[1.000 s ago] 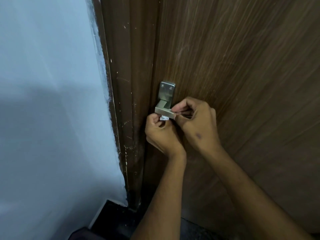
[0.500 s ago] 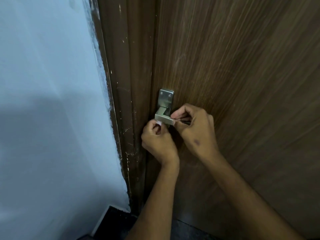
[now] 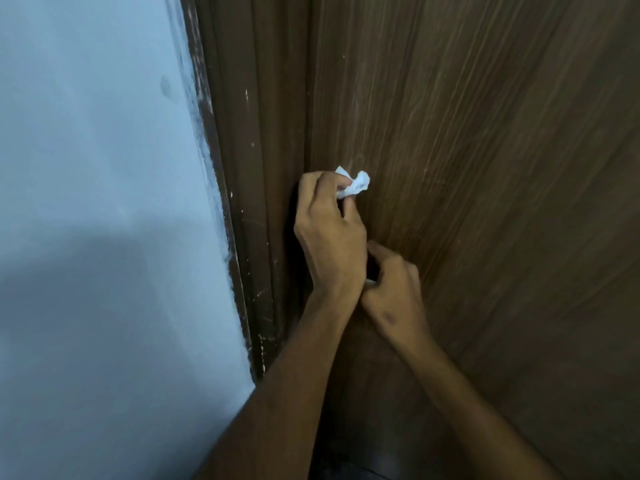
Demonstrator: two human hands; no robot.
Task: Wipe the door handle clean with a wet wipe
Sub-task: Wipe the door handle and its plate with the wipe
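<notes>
My left hand (image 3: 329, 233) is raised against the brown wooden door (image 3: 485, 168), pinching a crumpled white wet wipe (image 3: 355, 184) at its fingertips. It covers the handle's metal plate. My right hand (image 3: 393, 296) sits just below and to the right, fingers curled around the lever of the door handle (image 3: 370, 281), of which only a small silver sliver shows between the two hands.
A dark brown door frame (image 3: 256, 202) with white paint flecks runs down the left of the door. A pale blue wall (image 3: 97, 202) fills the left side. Dark floor shows at the bottom.
My left hand has risen from under the lever to above it, and the wipe now sticks out at its fingertips. The handle plate has become hidden. The view shifted down and closer.
</notes>
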